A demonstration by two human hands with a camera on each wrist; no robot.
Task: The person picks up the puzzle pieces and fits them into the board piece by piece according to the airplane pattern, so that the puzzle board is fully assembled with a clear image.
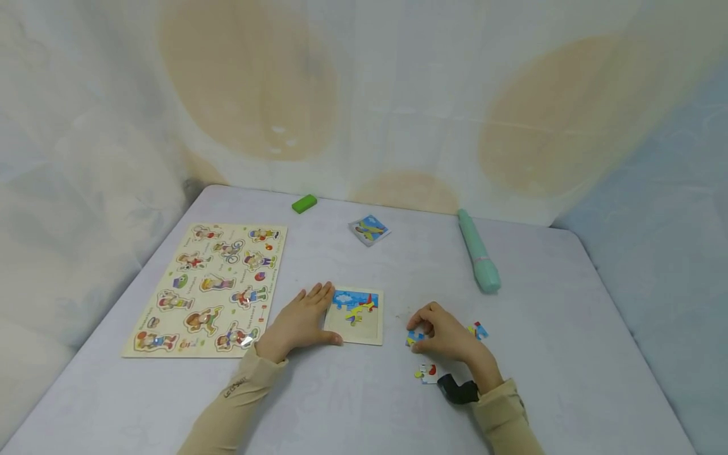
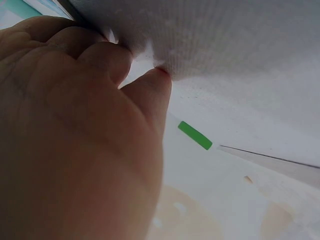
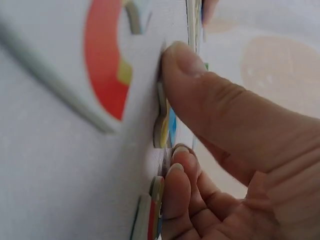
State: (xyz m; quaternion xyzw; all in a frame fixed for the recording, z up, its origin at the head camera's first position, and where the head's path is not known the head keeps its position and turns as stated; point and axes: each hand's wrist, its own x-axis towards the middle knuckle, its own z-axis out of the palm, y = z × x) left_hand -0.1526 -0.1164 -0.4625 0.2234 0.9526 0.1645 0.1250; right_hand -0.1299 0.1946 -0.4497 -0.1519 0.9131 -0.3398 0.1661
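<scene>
My left hand (image 1: 301, 323) lies with its fingers stretched along the left edge of a small square wooden puzzle board (image 1: 371, 332), the fingertips and thumb touching it. Part of a picture, blue with a red and yellow shape, fills the board's upper area. To the right, my right hand (image 1: 446, 335) pinches a blue and yellow jigsaw piece (image 1: 413, 339) between thumb and fingers, at the table surface. The right wrist view shows that jigsaw piece (image 3: 163, 122) edge-on beneath the thumb. Loose jigsaw pieces lie near this hand, one white and red (image 1: 429, 373), another red and blue (image 1: 479, 330).
A large figure puzzle board (image 1: 222, 297) covers the table's left side. Farther back lie a green block (image 1: 304, 203), a small airplane picture packet (image 1: 370, 229) and a mint-green tapered object (image 1: 479, 253). A black wrist device (image 1: 457, 390) sits by the right wrist.
</scene>
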